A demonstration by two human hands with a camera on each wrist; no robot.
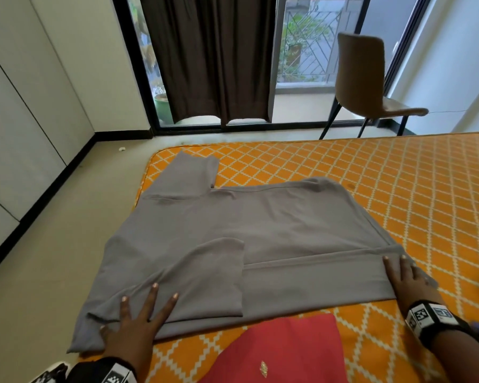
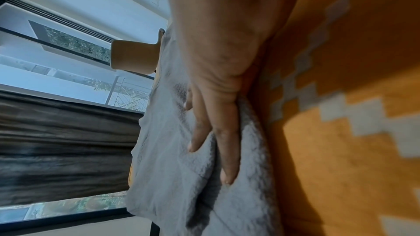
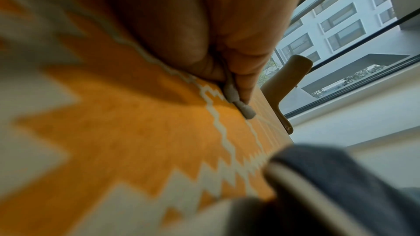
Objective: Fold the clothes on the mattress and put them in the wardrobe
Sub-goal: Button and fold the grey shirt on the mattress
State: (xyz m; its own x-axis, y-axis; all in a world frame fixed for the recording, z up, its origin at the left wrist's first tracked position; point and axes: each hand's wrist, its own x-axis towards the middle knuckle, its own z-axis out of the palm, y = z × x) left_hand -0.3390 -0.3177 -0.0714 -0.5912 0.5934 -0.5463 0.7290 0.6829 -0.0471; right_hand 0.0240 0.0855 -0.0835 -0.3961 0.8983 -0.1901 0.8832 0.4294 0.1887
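Pressing flat, spread fingers of left hand (image 1: 134, 324) on grey T-shirt (image 1: 260, 244), folded sleeve under them. Right hand (image 1: 409, 280) pinches hem corner against orange mattress (image 1: 398, 189).

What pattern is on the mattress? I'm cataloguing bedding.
Orange with a white diamond lattice on the mattress; clearest in the head view.

No legible text, label, brand or number found. Wrist bands (image 1: 431, 318) carry black-and-white coded marker squares only, no readable characters.
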